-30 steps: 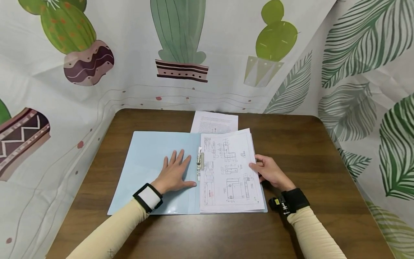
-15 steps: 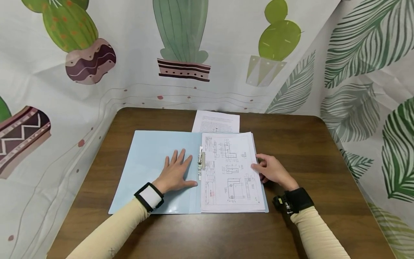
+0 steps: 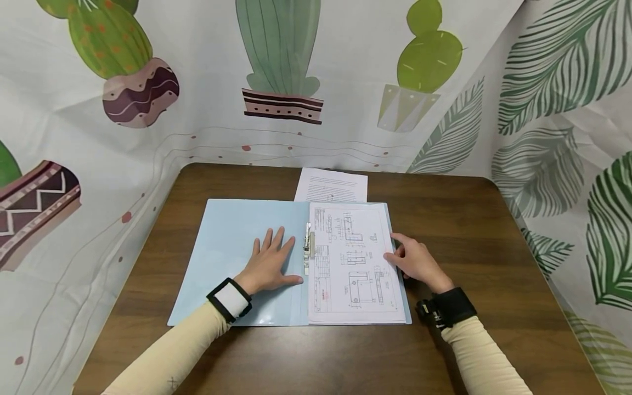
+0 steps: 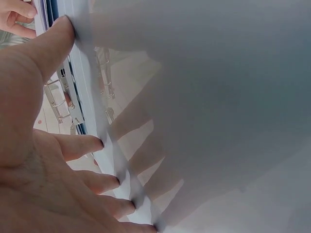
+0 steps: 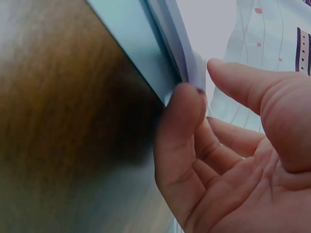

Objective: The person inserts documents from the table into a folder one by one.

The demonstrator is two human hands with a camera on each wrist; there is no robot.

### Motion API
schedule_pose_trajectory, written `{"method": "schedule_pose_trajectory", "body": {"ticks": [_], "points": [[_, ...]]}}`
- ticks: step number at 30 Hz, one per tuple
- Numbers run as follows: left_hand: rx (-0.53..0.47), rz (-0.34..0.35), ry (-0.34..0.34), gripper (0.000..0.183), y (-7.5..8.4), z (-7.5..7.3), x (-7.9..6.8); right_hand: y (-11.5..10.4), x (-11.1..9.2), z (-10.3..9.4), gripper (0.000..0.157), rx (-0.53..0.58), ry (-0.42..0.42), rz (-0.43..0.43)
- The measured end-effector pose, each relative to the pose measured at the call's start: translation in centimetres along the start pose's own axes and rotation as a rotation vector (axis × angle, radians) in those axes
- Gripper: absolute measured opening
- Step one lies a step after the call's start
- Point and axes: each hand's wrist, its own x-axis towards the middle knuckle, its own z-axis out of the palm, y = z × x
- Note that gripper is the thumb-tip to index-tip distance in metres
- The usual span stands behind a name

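A light blue folder [image 3: 227, 225] lies spread on the table, with a metal clip [image 3: 309, 249] along its spine. On its right side sits a stack of paper sheets [image 3: 336, 296], the top one printed with technical drawings. My left hand [image 3: 266, 266] rests flat on the bare left cover, fingers spread, thumb near the spine. At the right edge of the stack is my right hand [image 3: 417, 260], its thumb on the top sheet and its other fingers curled at the edge. The right wrist view shows the sheet edges [image 5: 182, 48] between thumb and index finger.
Beyond the folder, a printed page [image 3: 333, 185] lies partly hidden under its top edge. The brown wooden table [image 3: 444, 214] extends around both arms. A cloth with cactus and leaf prints [image 3: 197, 82] hangs behind the table.
The top sheet, raised and askew a second ago, has come down flat and lined up with the stack. My right hand stays at its edge; the left hand keeps its place.
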Motion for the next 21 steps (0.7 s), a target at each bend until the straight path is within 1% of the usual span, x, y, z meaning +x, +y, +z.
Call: {"method": "schedule_pose_trajectory", "body": {"ticks": [10, 21], "points": [[0.004, -0.007, -0.002, 0.106, 0.01, 0.1, 0.07, -0.08, -0.03, 0.29, 0.068, -0.037, 0.031, -0.025], [0.007, 0.002, 0.003, 0.107, -0.17, 0.35, 0.16, -0.02, 0.04, 0.44, 0.067, -0.06, 0.032, -0.031]]}}
